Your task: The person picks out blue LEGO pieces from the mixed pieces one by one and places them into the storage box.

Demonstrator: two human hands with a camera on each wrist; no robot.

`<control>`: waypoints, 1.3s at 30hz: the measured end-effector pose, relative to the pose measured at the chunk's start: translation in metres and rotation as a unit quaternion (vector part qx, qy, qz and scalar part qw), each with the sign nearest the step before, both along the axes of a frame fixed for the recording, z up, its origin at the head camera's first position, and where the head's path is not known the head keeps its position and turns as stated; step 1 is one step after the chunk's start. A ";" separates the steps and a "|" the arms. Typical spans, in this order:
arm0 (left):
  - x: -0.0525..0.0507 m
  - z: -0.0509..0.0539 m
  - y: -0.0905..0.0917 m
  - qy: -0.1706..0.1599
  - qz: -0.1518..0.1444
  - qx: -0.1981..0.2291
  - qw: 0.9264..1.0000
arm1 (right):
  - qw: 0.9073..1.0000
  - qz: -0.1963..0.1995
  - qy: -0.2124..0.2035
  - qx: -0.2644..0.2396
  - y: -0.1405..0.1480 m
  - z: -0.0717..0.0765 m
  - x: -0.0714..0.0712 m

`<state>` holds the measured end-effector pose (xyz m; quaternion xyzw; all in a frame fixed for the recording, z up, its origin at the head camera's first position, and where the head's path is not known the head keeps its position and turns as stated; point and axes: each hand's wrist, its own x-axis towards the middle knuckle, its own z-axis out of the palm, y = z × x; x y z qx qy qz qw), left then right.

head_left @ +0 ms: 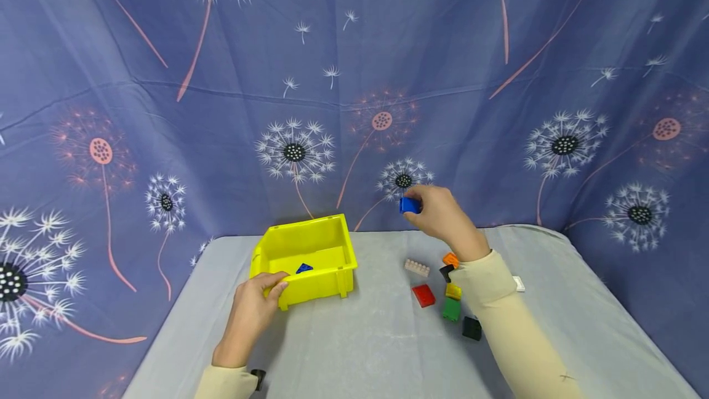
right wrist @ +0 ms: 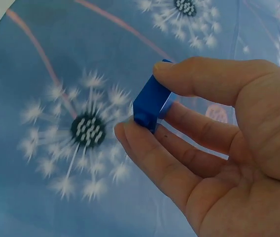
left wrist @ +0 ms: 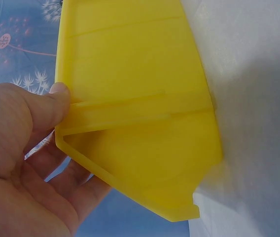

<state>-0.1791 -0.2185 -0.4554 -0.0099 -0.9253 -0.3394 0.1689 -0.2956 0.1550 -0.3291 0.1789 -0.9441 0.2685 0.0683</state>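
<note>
You hold a smooth, squared-edged blue plastic block (head_left: 408, 205) above a counter (head_left: 354, 356) covered in pale, lightly creased cloth (head_left: 343, 325), to the right of an angular, thin-walled yellow plastic bin (head_left: 318, 288). A small blue plastic piece (head_left: 304, 268) lies inside that bin. Your right hand (head_left: 439, 213) extends forward and inward, fingers pinching the block against the thumb. Your left hand (head_left: 256, 308) grips the bin's near-left rim, thumb outside, fingers behind the wall.

Yellow bin (head_left: 318, 288), blue brick (head_left: 408, 205), red brick (head_left: 423, 295), 2 cream sleeves (head_left: 515, 319), grey cloth (head_left: 354, 350); blue curtain (head_left: 460, 134), dandelion-printed (white and pink)
</note>
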 end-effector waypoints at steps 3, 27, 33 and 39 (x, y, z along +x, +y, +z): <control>0.000 0.000 0.000 -0.001 0.000 0.003 1.000 | 1.000 0.013 0.005 -0.004 -0.013 0.003 0.002; 0.000 -0.001 0.000 0.005 0.001 -0.002 1.000 | 0.996 0.075 -0.023 -0.052 -0.094 -0.005 0.011; 0.000 0.001 0.000 0.003 0.000 0.000 1.000 | 0.995 0.087 -0.033 -0.045 -0.111 -0.009 0.011; 0.000 0.000 0.001 0.004 -0.003 0.000 1.000 | 0.993 0.099 -0.042 -0.040 -0.123 -0.018 0.012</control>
